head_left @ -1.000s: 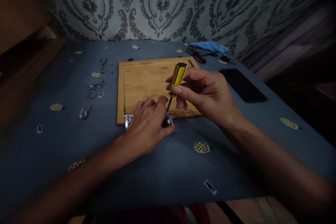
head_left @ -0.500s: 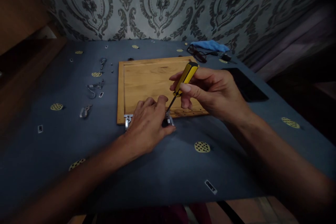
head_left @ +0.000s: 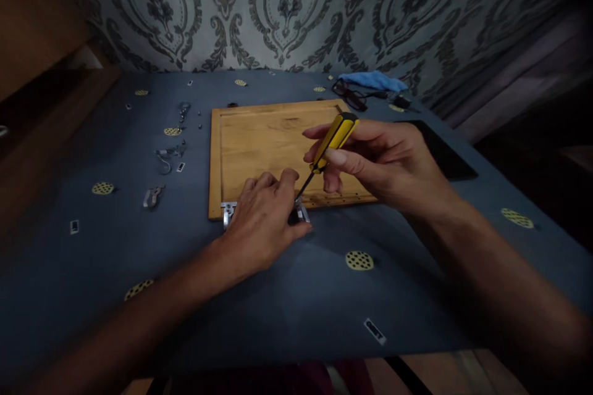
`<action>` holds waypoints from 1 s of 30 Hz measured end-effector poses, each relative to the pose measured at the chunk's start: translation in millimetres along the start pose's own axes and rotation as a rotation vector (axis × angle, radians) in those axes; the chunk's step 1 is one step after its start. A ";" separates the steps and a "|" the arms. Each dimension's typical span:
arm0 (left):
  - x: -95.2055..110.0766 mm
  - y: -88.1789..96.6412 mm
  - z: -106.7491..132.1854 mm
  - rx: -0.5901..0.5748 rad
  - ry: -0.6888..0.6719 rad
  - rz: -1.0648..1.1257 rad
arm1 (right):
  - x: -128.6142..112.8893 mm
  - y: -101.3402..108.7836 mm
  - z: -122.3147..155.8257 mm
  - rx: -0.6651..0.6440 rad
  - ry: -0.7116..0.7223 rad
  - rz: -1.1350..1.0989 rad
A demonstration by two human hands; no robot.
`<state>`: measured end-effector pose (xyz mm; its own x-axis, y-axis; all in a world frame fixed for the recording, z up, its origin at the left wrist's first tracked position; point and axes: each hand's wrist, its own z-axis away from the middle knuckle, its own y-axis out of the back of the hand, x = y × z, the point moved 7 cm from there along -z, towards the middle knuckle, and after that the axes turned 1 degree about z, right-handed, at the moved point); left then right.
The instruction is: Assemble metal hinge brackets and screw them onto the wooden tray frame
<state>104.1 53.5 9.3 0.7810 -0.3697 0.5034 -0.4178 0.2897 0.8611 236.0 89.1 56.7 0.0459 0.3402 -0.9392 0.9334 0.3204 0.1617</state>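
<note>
Between the thumb and fingers of my right hand (head_left: 384,160) is a yellow and black screwdriver (head_left: 334,141). It leans to the right, its tip down at a shiny metal bracket (head_left: 302,212) on the near edge of a framed wooden panel (head_left: 259,136). My left hand (head_left: 264,216) grips that bracket, fingers over the panel's edge and thumb at the bracket's near side. Another end of metal (head_left: 227,213) shows left of the fingers, at the panel's near left corner. The palm hides the part between, and I cannot tell whether both belong to one piece.
Loose metal fittings (head_left: 152,196) and small screws lie left of the panel on the blue tablecloth (head_left: 287,302). Behind the right hand is a dark flat tablet-like slab (head_left: 447,151). Glasses (head_left: 352,97) and a blue cloth (head_left: 373,80) lie at the back right.
The screwdriver handle has tipped slightly further right in my right hand, its tip staying at the bracket. My left hand keeps its place on the panel; the whole view has shifted a little.
</note>
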 end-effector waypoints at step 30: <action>-2.9 -4.0 -1.9 0.006 -0.028 -0.006 | 1.7 5.8 -1.2 0.025 0.010 -0.011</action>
<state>104.4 55.1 4.2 0.7706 -0.3959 0.4995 -0.4159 0.2816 0.8647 241.1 92.6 56.5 0.0317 0.3459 -0.9377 0.9426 0.3018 0.1432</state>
